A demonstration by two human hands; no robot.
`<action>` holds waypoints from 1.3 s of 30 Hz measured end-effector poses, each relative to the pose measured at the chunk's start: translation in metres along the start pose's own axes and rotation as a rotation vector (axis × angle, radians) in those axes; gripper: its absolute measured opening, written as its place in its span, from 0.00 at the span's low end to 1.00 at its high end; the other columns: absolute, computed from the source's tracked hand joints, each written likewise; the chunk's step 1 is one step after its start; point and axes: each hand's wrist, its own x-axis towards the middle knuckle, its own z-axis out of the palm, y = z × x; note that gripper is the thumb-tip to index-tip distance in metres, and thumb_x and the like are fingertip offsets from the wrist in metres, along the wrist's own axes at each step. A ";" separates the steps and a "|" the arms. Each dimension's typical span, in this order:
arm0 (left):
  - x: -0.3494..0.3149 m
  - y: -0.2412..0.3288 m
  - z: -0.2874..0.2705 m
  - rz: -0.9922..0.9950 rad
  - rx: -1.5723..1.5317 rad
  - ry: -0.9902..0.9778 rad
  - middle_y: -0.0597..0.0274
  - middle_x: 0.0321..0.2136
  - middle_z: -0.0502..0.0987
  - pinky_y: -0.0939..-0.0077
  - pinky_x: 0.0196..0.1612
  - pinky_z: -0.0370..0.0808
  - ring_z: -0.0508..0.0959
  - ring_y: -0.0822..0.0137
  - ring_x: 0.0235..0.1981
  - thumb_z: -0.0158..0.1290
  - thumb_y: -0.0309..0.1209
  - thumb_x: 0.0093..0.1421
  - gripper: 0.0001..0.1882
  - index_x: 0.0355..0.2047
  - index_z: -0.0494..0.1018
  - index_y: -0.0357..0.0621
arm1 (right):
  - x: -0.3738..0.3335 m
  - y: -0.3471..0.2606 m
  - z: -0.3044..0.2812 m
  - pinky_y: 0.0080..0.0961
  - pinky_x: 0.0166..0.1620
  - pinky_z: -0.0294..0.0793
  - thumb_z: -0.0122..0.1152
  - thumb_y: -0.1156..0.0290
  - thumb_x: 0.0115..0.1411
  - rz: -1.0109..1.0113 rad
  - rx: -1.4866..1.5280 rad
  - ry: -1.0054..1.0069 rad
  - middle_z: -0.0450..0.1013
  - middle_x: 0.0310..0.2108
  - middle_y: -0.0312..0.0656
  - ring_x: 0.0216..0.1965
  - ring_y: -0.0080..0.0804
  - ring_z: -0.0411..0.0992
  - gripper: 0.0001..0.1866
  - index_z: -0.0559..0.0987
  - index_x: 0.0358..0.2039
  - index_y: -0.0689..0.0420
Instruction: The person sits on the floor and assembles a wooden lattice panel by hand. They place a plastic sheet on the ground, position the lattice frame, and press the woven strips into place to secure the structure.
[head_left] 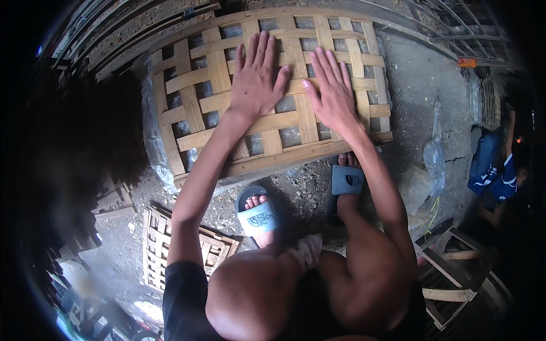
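A woven wooden lattice panel point(291, 45), made of flat pale strips crossing over and under inside a wooden frame, lies in front of me. Clear plastic sheeting point(162, 162) shows under its left side. My left hand point(256, 82) rests flat on the middle of the lattice, fingers spread and pointing away from me. To its right, my right hand point(333, 94) also presses palm-down on the strips with its fingers stretched out. Neither hand holds anything.
A smaller woven panel point(213, 250) lies on the floor to my left. Crumpled clear plastic point(435, 159) is on the concrete at right, near a wooden frame point(455, 273). Another person point(495, 170) in blue is at far right. Metal bars point(472, 37) stand at the back right.
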 end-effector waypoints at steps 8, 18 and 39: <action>-0.004 -0.002 0.002 -0.030 0.118 -0.062 0.49 0.80 0.51 0.49 0.82 0.41 0.48 0.53 0.81 0.33 0.53 0.77 0.40 0.78 0.52 0.35 | -0.005 0.086 -0.039 0.53 0.80 0.43 0.42 0.54 0.80 0.075 -0.222 0.072 0.57 0.78 0.53 0.81 0.47 0.48 0.31 0.65 0.75 0.61; -0.003 -0.001 0.003 -0.040 0.080 -0.057 0.51 0.80 0.52 0.48 0.81 0.43 0.48 0.54 0.81 0.33 0.52 0.77 0.39 0.78 0.52 0.37 | 0.003 0.113 -0.033 0.48 0.82 0.33 0.33 0.53 0.81 0.068 -0.103 -0.095 0.43 0.83 0.47 0.83 0.40 0.40 0.35 0.51 0.80 0.59; -0.001 0.006 0.007 -0.041 0.090 -0.034 0.51 0.80 0.52 0.48 0.81 0.45 0.50 0.55 0.81 0.31 0.53 0.77 0.40 0.78 0.52 0.36 | 0.034 0.133 -0.049 0.50 0.81 0.39 0.36 0.51 0.81 0.522 -0.210 0.079 0.47 0.81 0.56 0.82 0.48 0.45 0.35 0.55 0.79 0.60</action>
